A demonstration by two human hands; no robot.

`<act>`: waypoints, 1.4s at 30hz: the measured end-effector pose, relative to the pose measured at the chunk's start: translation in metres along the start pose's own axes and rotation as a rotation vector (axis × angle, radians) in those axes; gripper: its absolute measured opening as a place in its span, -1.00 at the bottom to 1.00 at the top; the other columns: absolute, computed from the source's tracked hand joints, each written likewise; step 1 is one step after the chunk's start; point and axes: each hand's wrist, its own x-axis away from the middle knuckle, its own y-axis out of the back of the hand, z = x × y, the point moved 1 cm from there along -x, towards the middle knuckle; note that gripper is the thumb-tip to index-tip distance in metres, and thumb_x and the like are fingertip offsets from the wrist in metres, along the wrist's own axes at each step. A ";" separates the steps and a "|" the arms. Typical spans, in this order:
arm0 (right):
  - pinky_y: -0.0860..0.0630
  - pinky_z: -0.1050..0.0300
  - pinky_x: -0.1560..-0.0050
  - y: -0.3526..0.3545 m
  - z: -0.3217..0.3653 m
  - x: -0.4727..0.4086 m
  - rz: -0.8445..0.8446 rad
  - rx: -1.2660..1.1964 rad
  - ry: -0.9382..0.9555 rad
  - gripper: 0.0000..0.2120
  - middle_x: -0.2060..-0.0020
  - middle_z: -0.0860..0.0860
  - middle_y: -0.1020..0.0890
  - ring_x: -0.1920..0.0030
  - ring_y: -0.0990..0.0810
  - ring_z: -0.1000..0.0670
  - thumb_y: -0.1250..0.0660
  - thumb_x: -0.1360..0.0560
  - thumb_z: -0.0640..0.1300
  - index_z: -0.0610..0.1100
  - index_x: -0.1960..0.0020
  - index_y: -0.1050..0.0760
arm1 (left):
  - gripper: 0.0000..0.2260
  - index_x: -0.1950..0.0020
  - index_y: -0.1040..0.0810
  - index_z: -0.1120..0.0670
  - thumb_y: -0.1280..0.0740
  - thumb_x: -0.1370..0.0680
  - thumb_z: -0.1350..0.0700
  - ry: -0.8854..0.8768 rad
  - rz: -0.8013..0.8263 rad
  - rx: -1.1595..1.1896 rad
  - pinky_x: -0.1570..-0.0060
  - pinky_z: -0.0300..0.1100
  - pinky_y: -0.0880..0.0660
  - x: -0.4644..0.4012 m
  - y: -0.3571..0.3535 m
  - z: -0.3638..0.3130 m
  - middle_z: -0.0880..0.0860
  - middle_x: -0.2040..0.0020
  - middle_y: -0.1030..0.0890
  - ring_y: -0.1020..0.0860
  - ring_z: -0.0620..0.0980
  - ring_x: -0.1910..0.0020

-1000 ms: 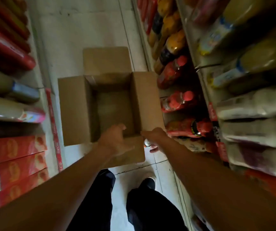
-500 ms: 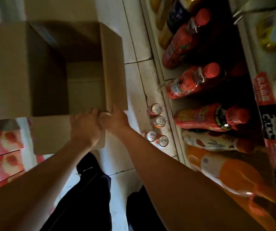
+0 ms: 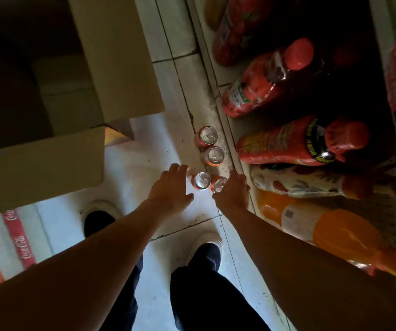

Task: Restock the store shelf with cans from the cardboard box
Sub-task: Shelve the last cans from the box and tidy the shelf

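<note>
Below, 4 upright cans (image 3: 208, 161), tops skyward.

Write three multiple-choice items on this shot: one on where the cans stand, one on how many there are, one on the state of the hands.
1. Where do the cans stand?
A. inside the cardboard box
B. on the floor beside the bottom shelf's edge
C. on an upper shelf

2. How many cans show?
A. two
B. four
C. six

3. What is the state of the left hand?
A. open, fingers spread beside a can, gripping nothing
B. clenched round a bottle
C. gripping a box flap

Key:
1 B: the cans sit upright on the floor tiles, next to the shelf with large bottles, apart from the cardboard box.
2 B: four silver tops are visible, two farther, two nearer the hands.
3 A: its fingers are extended by the nearest-left can; the right hand reaches over the one beside it.
</note>
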 end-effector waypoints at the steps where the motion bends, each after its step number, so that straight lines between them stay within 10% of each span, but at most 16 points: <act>1: -0.53 -0.05 -0.17 -0.013 -0.011 -0.006 0.027 0.003 0.025 -0.26 -0.37 -0.12 -0.32 -0.31 -0.44 -0.22 -0.52 -0.39 -0.09 -0.08 -0.44 -0.22 | -0.36 -0.46 -0.24 0.06 -0.43 -0.46 -0.03 0.027 0.024 0.018 -0.23 0.01 -0.43 -0.009 -0.015 0.003 0.10 -0.39 -0.33 -0.40 0.16 -0.32; 16: -0.49 0.07 0.04 -0.020 -0.023 -0.012 -0.121 -0.183 0.169 -0.46 -0.13 -0.11 -0.57 -0.06 -0.60 -0.18 -0.51 -0.32 -0.12 -0.06 -0.26 -0.46 | -0.43 -0.38 -0.37 0.12 -0.48 -0.44 0.04 -0.028 -0.013 0.259 -0.25 -0.16 -0.34 0.005 -0.028 0.015 0.11 -0.31 -0.46 -0.44 0.07 -0.29; 25: -0.42 0.49 0.29 0.245 0.052 0.240 -0.171 -0.601 0.414 -0.58 0.23 0.18 -0.60 0.21 -0.57 0.34 -0.60 -0.26 -0.12 0.09 -0.01 -0.50 | -0.22 -0.38 -0.36 -0.06 -0.62 -0.23 0.14 -0.364 -0.019 0.635 -0.16 -0.31 -0.49 0.153 0.193 -0.104 -0.17 -0.27 -0.46 -0.48 -0.23 -0.22; 30: -0.51 0.40 0.37 0.438 0.107 0.391 -0.200 -0.738 0.617 -0.67 0.25 0.13 -0.66 0.27 -0.64 0.20 -0.59 -0.28 -0.12 0.03 0.02 -0.56 | -0.45 -0.17 -0.57 0.03 -0.63 -0.23 0.26 -0.524 -0.049 0.761 -0.01 0.02 -0.61 0.273 0.361 -0.180 0.04 0.01 -0.69 -0.68 0.02 0.01; 34: -0.51 0.34 0.30 0.558 0.148 0.468 -0.268 -0.750 0.733 -0.81 0.25 0.12 -0.69 0.26 -0.66 0.19 -0.54 -0.39 -0.03 0.03 0.05 -0.58 | -0.43 0.07 -0.62 -0.29 -0.53 -0.30 0.42 -0.641 0.105 0.849 0.19 -0.19 -0.62 0.344 0.474 -0.236 -0.12 0.17 -0.70 -0.68 -0.14 0.16; 42: -0.63 0.04 0.28 0.716 0.176 0.559 -0.412 -0.801 0.816 -0.69 0.24 0.00 -0.70 0.26 -0.70 0.04 -0.60 -0.29 -0.08 -0.05 0.02 -0.59 | -0.54 -0.13 -0.60 -0.08 -0.53 -0.26 0.15 -0.768 0.235 0.874 0.19 0.01 -0.52 0.423 0.619 -0.337 0.10 0.11 -0.65 -0.63 0.08 0.12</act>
